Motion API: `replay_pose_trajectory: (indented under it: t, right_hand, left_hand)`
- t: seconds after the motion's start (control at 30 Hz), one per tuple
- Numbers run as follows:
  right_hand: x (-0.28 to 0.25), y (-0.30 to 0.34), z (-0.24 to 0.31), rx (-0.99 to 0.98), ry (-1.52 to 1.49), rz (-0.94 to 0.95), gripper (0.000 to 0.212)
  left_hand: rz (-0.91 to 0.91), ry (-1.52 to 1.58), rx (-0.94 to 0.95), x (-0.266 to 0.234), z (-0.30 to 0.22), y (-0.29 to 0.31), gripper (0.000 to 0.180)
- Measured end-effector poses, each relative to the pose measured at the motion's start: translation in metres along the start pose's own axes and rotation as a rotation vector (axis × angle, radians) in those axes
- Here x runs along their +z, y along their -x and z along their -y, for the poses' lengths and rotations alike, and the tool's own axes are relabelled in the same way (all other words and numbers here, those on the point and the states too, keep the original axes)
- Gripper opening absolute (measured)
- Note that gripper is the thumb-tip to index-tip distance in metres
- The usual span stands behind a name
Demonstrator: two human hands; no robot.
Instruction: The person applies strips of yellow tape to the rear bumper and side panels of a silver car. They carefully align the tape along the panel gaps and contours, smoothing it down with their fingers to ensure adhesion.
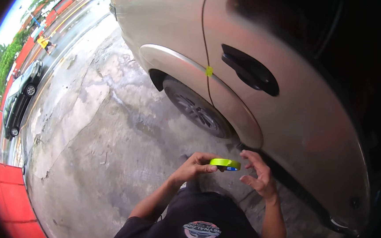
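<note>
My left hand (198, 167) grips a roll of bright yellow-green tape (225, 162) by its left side, fingers and thumb pinching the ring. A bit of blue shows on the inside of the roll. Just to the right, my right hand (259, 174) is raised with its fingers apart and holds nothing that I can see. Ahead of both hands stands a beige car (297, 113). A small piece of yellow tape (209, 71) sticks across the seam between its door and rear panel, near the black door handle (251, 71).
The car's rear wheel (196, 106) is beyond my hands, above a stained concrete floor (90, 156). At far left a dark car (22, 98) stands beside the road, and a person in yellow (43, 42) is farther up. Red panels (9, 190) edge the lower left.
</note>
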State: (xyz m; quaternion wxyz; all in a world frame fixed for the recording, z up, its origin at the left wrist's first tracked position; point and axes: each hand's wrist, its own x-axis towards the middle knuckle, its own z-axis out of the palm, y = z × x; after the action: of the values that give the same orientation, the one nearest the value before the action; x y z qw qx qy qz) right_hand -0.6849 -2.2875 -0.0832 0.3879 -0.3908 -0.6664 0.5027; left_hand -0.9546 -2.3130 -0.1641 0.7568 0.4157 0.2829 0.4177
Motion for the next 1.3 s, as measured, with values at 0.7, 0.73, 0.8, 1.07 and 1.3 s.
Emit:
replay_pose_trajectory:
  t: [0.7,0.73,0.8,1.07,1.3]
  right_hand:
    - [0.091,-0.18,-0.055,0.328,0.431,0.24,0.025]
    - [0.085,-0.182,-0.059,0.308,0.44,0.255,0.025]
    - [0.074,-0.181,-0.071,0.319,0.405,0.273,0.025]
    - [0.024,-0.18,-0.086,0.292,0.423,0.351,0.032]
    - [0.019,-0.172,-0.105,0.259,0.32,0.359,0.032]
  left_hand:
    - [-0.742,-0.589,0.148,-0.192,-0.109,-0.212,0.049]
    - [-0.728,-0.566,0.144,-0.19,-0.11,-0.215,0.046]
    - [-0.7,-0.529,0.127,-0.192,-0.111,-0.212,0.043]
    - [-0.509,0.261,0.085,-0.167,-0.089,-0.162,0.033]
    - [0.422,0.779,0.659,-0.007,-0.172,-0.128,0.046]
